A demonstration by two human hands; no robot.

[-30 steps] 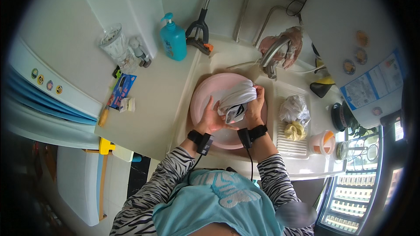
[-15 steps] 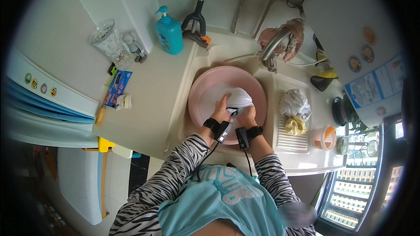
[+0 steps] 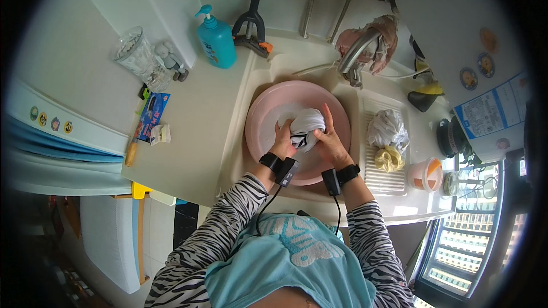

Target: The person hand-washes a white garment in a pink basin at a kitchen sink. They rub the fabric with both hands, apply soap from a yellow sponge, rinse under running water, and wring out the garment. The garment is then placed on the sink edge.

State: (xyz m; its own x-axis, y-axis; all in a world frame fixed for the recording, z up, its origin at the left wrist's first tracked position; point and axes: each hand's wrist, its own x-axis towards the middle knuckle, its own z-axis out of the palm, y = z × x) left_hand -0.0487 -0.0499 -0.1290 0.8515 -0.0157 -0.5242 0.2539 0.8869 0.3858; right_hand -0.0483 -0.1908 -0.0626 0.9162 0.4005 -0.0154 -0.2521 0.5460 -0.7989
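Observation:
A bunched white cloth with a dark stripe [image 3: 309, 122] is between my hands, over the pink basin [image 3: 260, 108]. My left hand [image 3: 283, 141] is closed around its left side, fingers partly hidden behind the fabric. On the other side, my right hand [image 3: 333, 145] has its fingers stretched upward and apart, with the thumb against the cloth. Whitish, cloudy water [image 3: 268, 128] shows in the basin, which stands in the pale sink [image 3: 242, 137]. Both wrists wear black straps with small boxes and cables.
A metal faucet [image 3: 357, 51] with a pink rag [image 3: 386, 43] rises behind the basin. To the right, a ribbed drainboard [image 3: 379, 181] bears a white bundle [image 3: 388, 129] and yellow cloth [image 3: 389, 159]. A teal pump bottle [image 3: 217, 43] stands at the back left.
My right hand has loosened from a closed grip, moved slightly right and stretched its fingers upward. The cloth is bunched more compactly and tipped toward my left hand.

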